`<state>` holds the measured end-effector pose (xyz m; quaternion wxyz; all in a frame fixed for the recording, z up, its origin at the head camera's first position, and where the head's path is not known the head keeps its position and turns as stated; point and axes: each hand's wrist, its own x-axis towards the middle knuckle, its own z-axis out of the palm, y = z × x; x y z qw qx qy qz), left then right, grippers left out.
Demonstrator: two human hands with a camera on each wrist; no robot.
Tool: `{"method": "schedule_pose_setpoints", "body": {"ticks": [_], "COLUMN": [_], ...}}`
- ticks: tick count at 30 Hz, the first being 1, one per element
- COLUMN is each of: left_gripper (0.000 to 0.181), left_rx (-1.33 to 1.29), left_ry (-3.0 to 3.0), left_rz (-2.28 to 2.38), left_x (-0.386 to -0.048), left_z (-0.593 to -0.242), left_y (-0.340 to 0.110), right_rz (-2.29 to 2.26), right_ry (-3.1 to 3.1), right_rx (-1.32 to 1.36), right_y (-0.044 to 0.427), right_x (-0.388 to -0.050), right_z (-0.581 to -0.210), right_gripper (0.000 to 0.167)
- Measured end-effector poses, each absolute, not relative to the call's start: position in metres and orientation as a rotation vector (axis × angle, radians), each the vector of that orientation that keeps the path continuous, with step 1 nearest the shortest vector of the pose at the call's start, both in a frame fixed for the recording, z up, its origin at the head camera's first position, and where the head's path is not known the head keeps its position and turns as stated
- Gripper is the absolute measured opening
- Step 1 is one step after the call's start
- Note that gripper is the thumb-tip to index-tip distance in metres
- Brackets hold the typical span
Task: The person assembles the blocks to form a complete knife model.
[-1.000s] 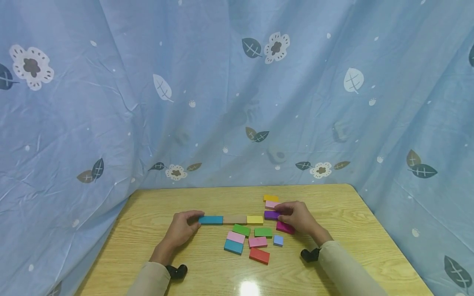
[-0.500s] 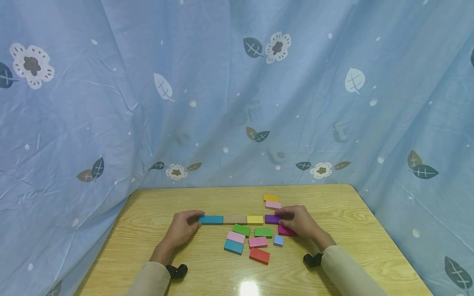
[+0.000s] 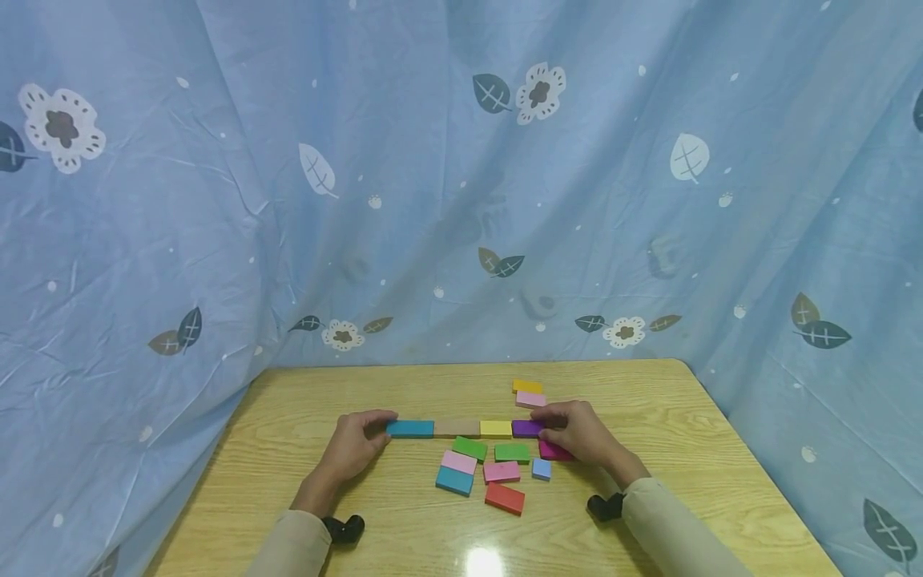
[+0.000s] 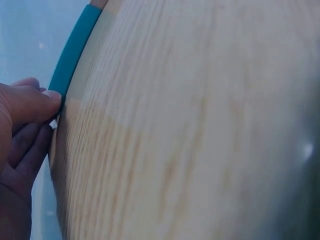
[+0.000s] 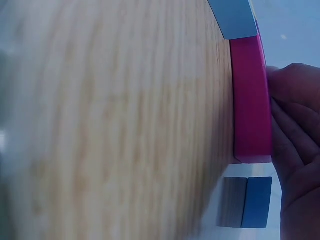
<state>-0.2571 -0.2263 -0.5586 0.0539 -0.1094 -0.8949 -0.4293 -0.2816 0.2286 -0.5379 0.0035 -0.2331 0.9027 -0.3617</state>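
A row of blocks lies on the table: a blue block [image 3: 411, 429], a tan block [image 3: 457, 429], a yellow block [image 3: 496, 429] and a purple block [image 3: 526, 429], end to end. My left hand [image 3: 353, 445] pinches the blue block's left end between thumb and fingers; the left wrist view shows the thumb on that block [image 4: 75, 50]. At the other end, my right hand [image 3: 586, 435] pinches the purple block, whose right part is hidden by the fingers. Just below that hand sits a magenta block [image 3: 554, 451], which covers the fingertips in the right wrist view.
Nearer me lie two green blocks [image 3: 512, 453], pink blocks [image 3: 501, 472], a second blue block [image 3: 454, 481], a red block [image 3: 505, 498] and a small light-blue block [image 3: 542, 470]. Behind the row are an orange block [image 3: 527, 386] and a pale pink block [image 3: 530, 399]. A curtain [image 3: 461, 200] hangs behind the table.
My right hand has brought the purple block toward me into line with the row, then left against the yellow block. The magenta block shifted slightly. My left hand has stayed in place.
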Motion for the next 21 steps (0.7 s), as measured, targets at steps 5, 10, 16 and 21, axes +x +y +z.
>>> {"method": "schedule_pose_setpoints", "body": {"ticks": [5, 10, 16, 21], "left_gripper": [0.039, 0.039, 0.039, 0.039], "left_rx": [-0.343, -0.340, -0.340, -0.336], "left_ry": [-2.721, -2.728, -2.723, -2.726], "left_rz": [-1.285, -1.292, -1.271, -1.287], "left_x": [-0.2565, -0.2574, -0.2573, -0.2575], "left_z": [-0.5581, -0.5582, -0.5590, -0.5584], "left_y": [-0.2270, -0.2278, -0.2273, -0.2266], "right_rz": [-1.126, -1.111, -1.117, -1.127], "right_ry": [2.824, 2.832, 2.826, 2.828], "right_rx": [-0.744, -0.756, -0.747, -0.752], "right_y": [0.2275, 0.2268, 0.2259, 0.2264], "right_x": [-0.2832, -0.2846, -0.2838, -0.2825], "right_z": [-0.5389, -0.5404, -0.5402, -0.5397], "right_gripper": [0.029, 0.030, 0.030, 0.030]}}
